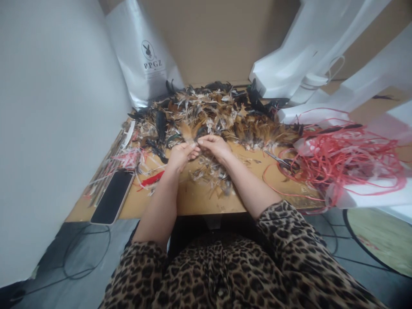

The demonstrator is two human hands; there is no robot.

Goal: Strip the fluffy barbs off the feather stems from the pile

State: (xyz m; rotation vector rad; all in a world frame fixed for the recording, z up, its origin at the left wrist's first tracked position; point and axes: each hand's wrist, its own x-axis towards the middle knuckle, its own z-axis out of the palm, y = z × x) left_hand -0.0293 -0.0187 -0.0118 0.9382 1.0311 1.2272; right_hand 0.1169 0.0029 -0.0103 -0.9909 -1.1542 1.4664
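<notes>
My left hand [183, 155] is closed in a pinch on the base of a small bunch of brown feathers [189, 131], which fan upward from the fingertips. Close beside it, almost touching, my right hand [216, 147] has its thumb and forefinger pressed together at the bunch's lower right side. What lies between those right fingertips is too small to make out. Just beyond both hands spreads a large heap of brown, white and black feathers [209, 103]. Loose feather scraps [212, 174] lie on the wooden table [193, 201] between my forearms.
A phone [112, 197] lies at the table's left, near pink and white strips [128, 159] and a red feather [152, 178]. Scissors [280, 161] rest right of my hands, beside a tangle of red string [350, 159]. White bags [144, 56] stand behind.
</notes>
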